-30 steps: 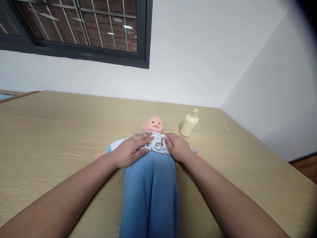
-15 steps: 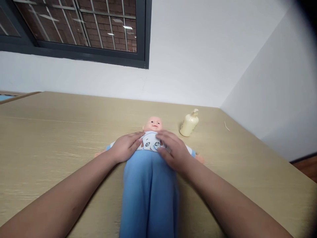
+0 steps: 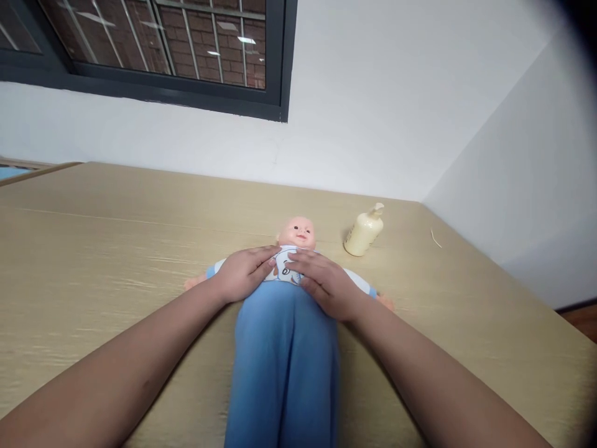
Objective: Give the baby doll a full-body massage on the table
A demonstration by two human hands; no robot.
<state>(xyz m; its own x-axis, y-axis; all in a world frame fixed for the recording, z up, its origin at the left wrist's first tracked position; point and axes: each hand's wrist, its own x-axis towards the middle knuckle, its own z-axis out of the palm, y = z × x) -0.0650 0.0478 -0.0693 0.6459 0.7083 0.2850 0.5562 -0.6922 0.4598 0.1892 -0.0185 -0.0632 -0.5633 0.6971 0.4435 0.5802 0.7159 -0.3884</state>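
Observation:
A baby doll [image 3: 301, 233] lies on its back on the wooden table, its head toward the wall and its arms spread out sideways. It wears a white top [image 3: 285, 267] with a printed cartoon face and long blue trousers [image 3: 286, 361]. My left hand [image 3: 245, 272] rests flat on the left side of the doll's chest, fingers stretched toward its neck. On the other side, my right hand [image 3: 329, 280] lies over the top with fingers extended, covering part of the printed face. Neither hand grasps anything.
A cream pump bottle [image 3: 364, 233] stands on the table [image 3: 116, 249] behind and right of the doll. Farther right lies a thin pale strip [image 3: 435, 238]. White walls [image 3: 364, 112] border the table's back and right, below a dark-framed barred window [image 3: 275, 62].
My right hand has slid inward across the doll's chest and now covers more of the printed face. The left hand stays at the chest's left side. The camera view has shifted slightly.

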